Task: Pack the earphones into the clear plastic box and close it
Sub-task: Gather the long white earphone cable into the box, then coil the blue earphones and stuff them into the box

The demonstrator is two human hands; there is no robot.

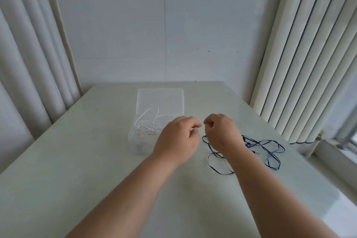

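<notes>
Clear plastic box (138, 147), frame centre, holds looped white earphones (146, 124); thin blue earphones (247, 145) sprawl right on the smooth tabletop (92, 160). My left hand (177, 139) and right hand (222, 133) curl; I cannot tell either grip's hold.

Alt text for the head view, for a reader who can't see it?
A left hand and right hand hover, fingers curled, over a pale table between an open clear plastic box holding white earphones and dark blue earphones sprawled to its right. Whether either hand grips anything is unclear.

Left grip (176, 139), right grip (222, 133), forearms (135, 189) seemingly bare
</notes>
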